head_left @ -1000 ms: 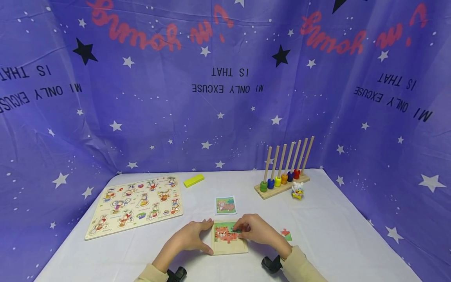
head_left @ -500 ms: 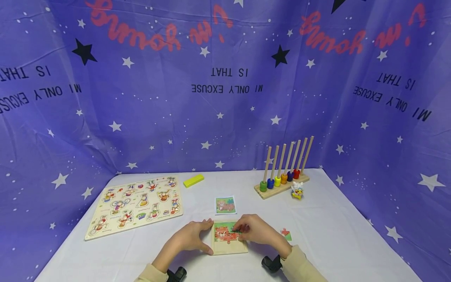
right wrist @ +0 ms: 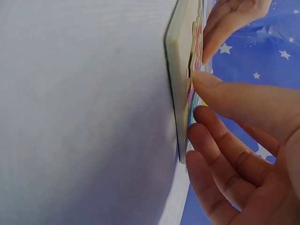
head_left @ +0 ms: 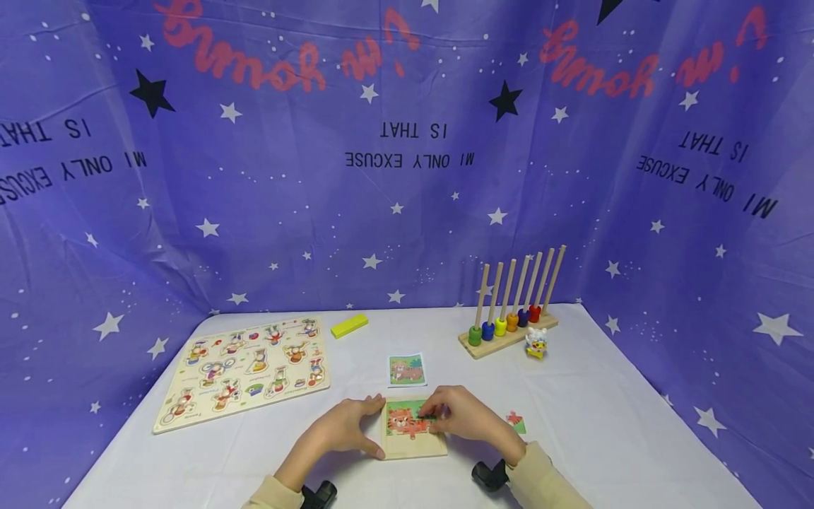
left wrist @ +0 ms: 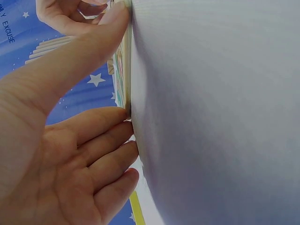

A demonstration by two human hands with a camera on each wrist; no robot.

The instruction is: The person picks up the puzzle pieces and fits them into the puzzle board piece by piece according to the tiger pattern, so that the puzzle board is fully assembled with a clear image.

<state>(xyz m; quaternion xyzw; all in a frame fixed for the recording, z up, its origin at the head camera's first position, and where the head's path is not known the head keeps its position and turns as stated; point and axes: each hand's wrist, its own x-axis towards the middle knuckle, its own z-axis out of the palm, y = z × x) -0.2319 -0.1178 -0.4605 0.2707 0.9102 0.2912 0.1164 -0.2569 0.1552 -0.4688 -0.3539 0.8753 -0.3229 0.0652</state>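
Observation:
A wooden puzzle board (head_left: 416, 447) lies at the front middle of the table, with a tiger's face (head_left: 398, 421) in its upper part. My left hand (head_left: 346, 426) rests against the board's left edge, its fingers and thumb (left wrist: 110, 28) stretched to opposite corners. Over the right side of the board, my right hand (head_left: 463, 416) holds a puzzle piece (head_left: 425, 417) with thumb and index finger, low among the tiger pieces. Most of that piece is hidden by the fingers. One loose red and green puzzle piece (head_left: 516, 423) lies right of the right wrist.
A tiger picture card (head_left: 407, 370) lies beyond the board. At the left is a large wooden picture puzzle (head_left: 248, 404), and a yellow block (head_left: 350, 326) near the back. A peg stand (head_left: 509, 341) with coloured beads and a small white-haired figure (head_left: 536, 344) stand back right.
Both hands stay in almost the same place at the board. The fingers of the right hand shift only very slightly on the piece.

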